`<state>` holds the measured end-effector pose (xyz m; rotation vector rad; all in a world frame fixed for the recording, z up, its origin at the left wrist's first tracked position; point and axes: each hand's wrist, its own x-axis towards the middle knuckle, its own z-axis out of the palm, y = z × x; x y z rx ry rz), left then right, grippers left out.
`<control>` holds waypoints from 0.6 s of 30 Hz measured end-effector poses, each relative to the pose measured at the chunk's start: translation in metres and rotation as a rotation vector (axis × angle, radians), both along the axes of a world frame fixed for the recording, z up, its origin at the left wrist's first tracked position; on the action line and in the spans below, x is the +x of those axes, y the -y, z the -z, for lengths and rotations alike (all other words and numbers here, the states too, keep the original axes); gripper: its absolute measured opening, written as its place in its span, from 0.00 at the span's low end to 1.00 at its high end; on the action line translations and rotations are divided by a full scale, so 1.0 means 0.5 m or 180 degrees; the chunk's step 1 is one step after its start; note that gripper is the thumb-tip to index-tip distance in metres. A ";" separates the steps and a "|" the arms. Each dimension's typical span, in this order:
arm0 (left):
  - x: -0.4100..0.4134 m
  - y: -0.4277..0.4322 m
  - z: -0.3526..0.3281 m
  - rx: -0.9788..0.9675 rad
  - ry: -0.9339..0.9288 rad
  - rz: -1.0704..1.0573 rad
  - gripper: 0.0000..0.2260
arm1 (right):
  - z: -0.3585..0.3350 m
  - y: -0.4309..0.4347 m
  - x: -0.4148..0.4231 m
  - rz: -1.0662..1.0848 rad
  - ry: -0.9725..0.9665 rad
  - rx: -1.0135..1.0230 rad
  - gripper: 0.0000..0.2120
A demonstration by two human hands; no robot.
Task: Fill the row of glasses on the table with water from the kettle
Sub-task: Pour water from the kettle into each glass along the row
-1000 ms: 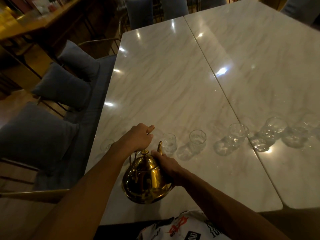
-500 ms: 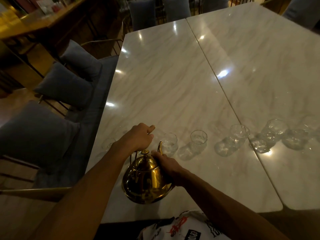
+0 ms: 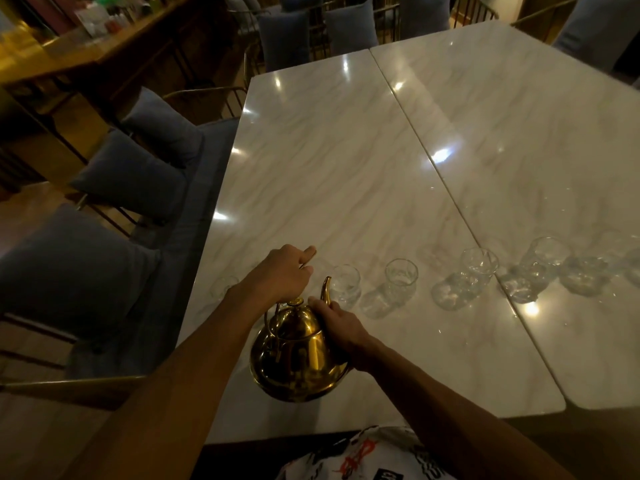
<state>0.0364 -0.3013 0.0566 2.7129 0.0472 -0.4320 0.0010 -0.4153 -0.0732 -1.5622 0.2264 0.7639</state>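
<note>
A shiny gold kettle [image 3: 298,358] hangs just above the near part of the white marble table [image 3: 329,174], its spout [image 3: 326,289] pointing away from me. My left hand [image 3: 282,271] is closed around the top of its wire handle. My right hand [image 3: 341,325] presses against the kettle's right side beside the spout base. A row of clear glasses runs left to right beyond the kettle: one [image 3: 223,287] partly behind my left arm, one [image 3: 346,284] just past the spout, then others [image 3: 401,277] [image 3: 479,268] [image 3: 549,258]. A glass under my left hand may be hidden.
A second marble table [image 3: 536,150] joins the first on the right, and the row of glasses crosses the seam. A bench with blue cushions [image 3: 135,181] lines the left edge. Chairs [image 3: 287,39] stand at the far end, and a wooden counter [image 3: 86,50] at far left.
Both hands and the kettle stay in almost the same place. The view has tilted a little, so the table sits slightly lower in frame.
</note>
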 end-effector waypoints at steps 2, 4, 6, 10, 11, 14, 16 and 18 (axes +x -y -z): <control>-0.009 -0.008 -0.004 -0.0084 0.0076 0.0046 0.21 | -0.012 0.000 -0.009 0.0095 0.0152 -0.0003 0.23; -0.019 -0.014 -0.009 -0.0192 0.0142 0.0056 0.21 | -0.025 0.002 -0.017 0.0210 0.0263 -0.0007 0.18; -0.028 -0.019 -0.016 -0.0289 0.0205 0.0060 0.21 | -0.035 0.004 -0.026 0.0291 0.0335 -0.0056 0.16; -0.044 -0.014 -0.024 -0.0393 0.0300 0.0170 0.21 | -0.056 0.015 -0.042 0.0381 0.0442 -0.0190 0.13; -0.047 -0.011 -0.025 -0.0396 0.0334 0.0195 0.21 | -0.061 0.019 -0.045 0.0408 0.0467 -0.0210 0.12; -0.057 0.002 -0.032 -0.0468 0.0407 0.0185 0.21 | -0.076 0.039 -0.053 0.0391 0.0516 -0.0298 0.12; -0.067 0.012 -0.032 -0.0510 0.0429 0.0168 0.21 | -0.080 0.050 -0.057 0.0319 0.0516 -0.0338 0.14; -0.074 0.024 -0.031 -0.0499 0.0414 0.0187 0.21 | -0.079 0.060 -0.059 0.0307 0.0501 -0.0375 0.24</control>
